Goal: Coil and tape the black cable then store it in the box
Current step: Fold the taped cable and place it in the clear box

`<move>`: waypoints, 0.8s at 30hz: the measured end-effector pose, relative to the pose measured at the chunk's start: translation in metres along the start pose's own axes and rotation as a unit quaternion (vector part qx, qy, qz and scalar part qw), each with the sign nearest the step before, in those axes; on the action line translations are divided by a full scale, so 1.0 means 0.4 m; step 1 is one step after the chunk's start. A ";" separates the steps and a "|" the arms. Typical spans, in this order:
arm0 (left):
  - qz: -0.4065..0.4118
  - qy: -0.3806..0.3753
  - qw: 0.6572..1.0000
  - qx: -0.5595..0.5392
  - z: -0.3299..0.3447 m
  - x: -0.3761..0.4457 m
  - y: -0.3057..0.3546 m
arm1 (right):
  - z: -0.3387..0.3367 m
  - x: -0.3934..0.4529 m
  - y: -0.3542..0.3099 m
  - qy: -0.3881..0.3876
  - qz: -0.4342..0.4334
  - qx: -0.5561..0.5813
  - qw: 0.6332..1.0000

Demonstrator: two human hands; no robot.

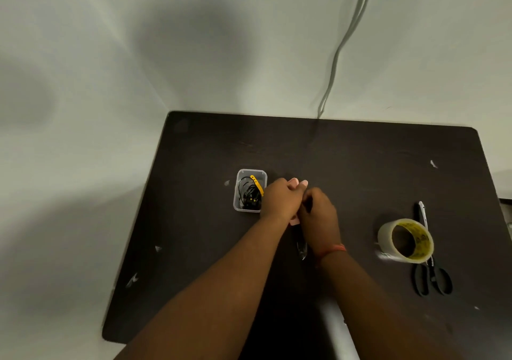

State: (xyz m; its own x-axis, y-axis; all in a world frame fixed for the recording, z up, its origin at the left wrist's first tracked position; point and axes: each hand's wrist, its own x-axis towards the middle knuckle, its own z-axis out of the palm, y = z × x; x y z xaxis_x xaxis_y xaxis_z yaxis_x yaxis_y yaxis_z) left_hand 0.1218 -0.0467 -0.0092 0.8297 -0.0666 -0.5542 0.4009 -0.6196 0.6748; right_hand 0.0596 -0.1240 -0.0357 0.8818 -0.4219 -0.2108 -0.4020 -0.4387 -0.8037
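Hands meet over the table (360,165), taping step apparently under way

The left hand (279,200) and right hand (318,212) are pressed together just beside the box (237,190), fingers curled around something hidden between them, probably the cable; a clear strip of tape (302,249) hangs below. The box already holds black coils. The tape roll (405,240) and scissors (429,273) lie well to the right. Next, likely: press the strip shut around the coil, then drop it in the box.
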 end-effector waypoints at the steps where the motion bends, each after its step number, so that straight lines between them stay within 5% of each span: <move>1: 0.009 0.009 1.000 0.019 0.000 0.006 0.001 | -0.002 -0.004 -0.003 0.001 -0.017 0.009 1.000; 5: 0.036 0.034 0.997 0.063 0.002 0.010 -0.003 | -0.020 -0.012 0.007 0.031 -0.032 0.015 0.999; 8: 0.043 0.044 0.997 0.047 0.006 -0.001 0.000 | -0.054 0.001 0.042 0.104 0.037 -0.058 0.992; 12: 0.048 0.057 0.997 0.023 0.009 -0.014 0.004 | -0.093 0.020 0.048 0.053 0.104 -0.011 0.993; 24: 0.141 0.203 0.968 -0.035 -0.148 -0.103 0.135 | -0.149 0.030 -0.167 0.156 -0.070 0.043 0.984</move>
State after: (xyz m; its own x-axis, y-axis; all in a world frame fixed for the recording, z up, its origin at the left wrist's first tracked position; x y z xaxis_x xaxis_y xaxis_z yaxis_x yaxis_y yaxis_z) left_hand 0.1323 -0.0310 0.0792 0.9887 0.0957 -0.1157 0.1497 -0.5666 0.8103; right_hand 0.0825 -0.1471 0.0487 0.8030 -0.5913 0.0750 -0.2483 -0.4463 -0.8597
